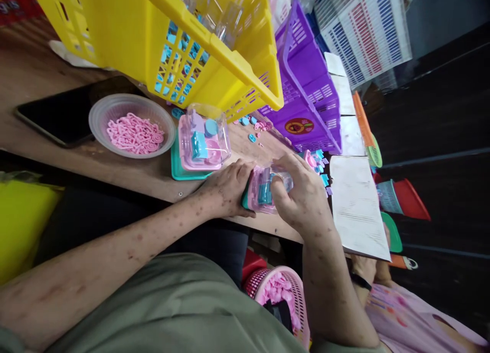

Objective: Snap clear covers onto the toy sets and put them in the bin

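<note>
Ideally, the pink-and-teal plastic box [253,192] is held steady — clasped by the left hand [230,186], its clear plastic cover [286,179] gripped evenly by the right hand [304,194].

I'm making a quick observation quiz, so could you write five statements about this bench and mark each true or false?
1. A translucent plastic bowl holds pink strands. True.
2. The left hand rests in the bowl. False: it holds a clear-lidded box.
3. The right hand touches that same box. True.
4. The purple basket stands left of the bowl. False: it stands to the bowl's right.
5. A black phone lies beside the bowl. True.
</note>
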